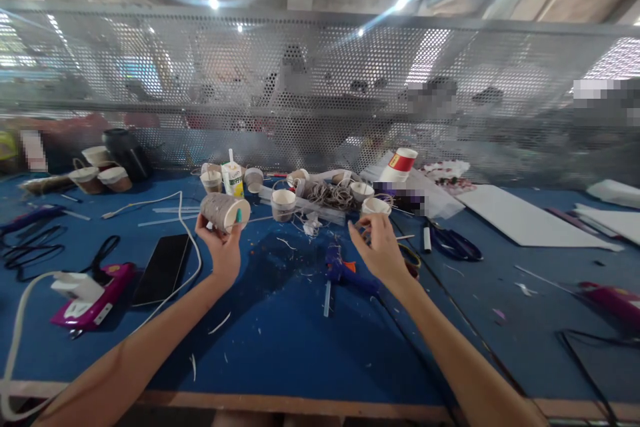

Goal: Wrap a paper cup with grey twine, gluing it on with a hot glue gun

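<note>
My left hand [223, 250] is closed around a paper cup [220, 212] wrapped in grey cord. The cup lies tipped on its side in the air, one pale end facing right, with my thumb against that end. My right hand [377, 247] hovers over the table in front of a white cup [377, 205], thumb and fingers apart and nothing visible between them; its fingertips are partly hidden. Just below it, a blue glue gun [345, 268] rests on the table. Behind, between the hands, are a cord-wrapped cup [283, 203] and a tangle of grey cord [333, 195].
A black phone [163, 270] and a magenta power strip [95, 300] with a white cable sit left. Scissors [455, 242] and white board [530, 217] lie right. A drink carton [233, 178] stands behind my left hand. A perforated metal screen [320, 93] closes the table's back.
</note>
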### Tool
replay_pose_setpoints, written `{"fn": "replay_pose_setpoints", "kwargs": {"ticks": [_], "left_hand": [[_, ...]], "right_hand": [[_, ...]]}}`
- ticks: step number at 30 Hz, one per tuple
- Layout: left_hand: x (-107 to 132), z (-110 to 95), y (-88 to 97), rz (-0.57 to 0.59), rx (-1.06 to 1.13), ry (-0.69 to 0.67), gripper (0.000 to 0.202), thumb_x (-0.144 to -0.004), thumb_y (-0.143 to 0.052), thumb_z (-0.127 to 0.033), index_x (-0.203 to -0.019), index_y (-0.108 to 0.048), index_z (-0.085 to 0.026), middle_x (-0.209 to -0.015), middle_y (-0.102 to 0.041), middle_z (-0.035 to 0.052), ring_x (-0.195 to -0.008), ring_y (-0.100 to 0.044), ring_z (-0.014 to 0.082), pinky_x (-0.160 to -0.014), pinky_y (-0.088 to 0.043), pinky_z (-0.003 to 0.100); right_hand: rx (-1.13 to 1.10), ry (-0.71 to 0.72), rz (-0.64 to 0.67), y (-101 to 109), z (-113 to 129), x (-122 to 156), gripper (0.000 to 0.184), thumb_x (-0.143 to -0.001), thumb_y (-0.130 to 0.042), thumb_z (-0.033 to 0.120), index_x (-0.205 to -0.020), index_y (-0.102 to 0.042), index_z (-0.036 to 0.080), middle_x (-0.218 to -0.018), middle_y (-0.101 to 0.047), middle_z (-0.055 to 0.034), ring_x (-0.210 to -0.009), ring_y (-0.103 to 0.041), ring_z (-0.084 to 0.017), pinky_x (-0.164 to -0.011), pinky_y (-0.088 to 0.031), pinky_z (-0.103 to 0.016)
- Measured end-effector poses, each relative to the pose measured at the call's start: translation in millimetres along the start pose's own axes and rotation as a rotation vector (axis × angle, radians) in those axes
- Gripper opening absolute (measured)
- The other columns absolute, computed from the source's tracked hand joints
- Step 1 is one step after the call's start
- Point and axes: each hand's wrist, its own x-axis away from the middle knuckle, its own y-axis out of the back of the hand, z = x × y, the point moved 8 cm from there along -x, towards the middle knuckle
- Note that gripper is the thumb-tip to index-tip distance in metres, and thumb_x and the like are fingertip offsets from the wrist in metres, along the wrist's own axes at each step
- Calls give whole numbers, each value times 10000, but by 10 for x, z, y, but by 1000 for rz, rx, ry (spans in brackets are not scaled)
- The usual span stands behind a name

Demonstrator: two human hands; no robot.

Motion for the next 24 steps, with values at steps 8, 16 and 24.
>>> {"fn": "replay_pose_setpoints", "kwargs": {"ticks": [8,16,24], "left_hand": [[304,91,-258,409,-7,-139,818,-653,-746,-317,-1314,-268,-259,-1340,-310,137,-1270,-404,287,-1011,-431,462],[357,47,-344,532,-161,-222,785,-662,-735,-306,-1321,-315,-227,-1260,-384,125,-1199,-444,275,-952,-473,461],[334,38,-347,515,-276,-172,870,-636,-756,-259,-1358,-272,-247,-1225,-357,113,-1169,-425,283,-891,-510,469]], "right_hand": [[266,91,755,-409,63,414,278,-641,-697,260,-824,-501,184,-921,-541,-103,-752,-617,-278,-518,-432,-311],[501,-9,703,-515,266,474,174,-720,-498,38,-875,-505,118,-910,-523,-140,-562,-599,-205,-470,-353,-292],[-121,19,136,-125,388,264,181,-826,-503,295,-672,-445,221,-664,-539,-33,-603,-540,-179,-557,-425,-289]]}}
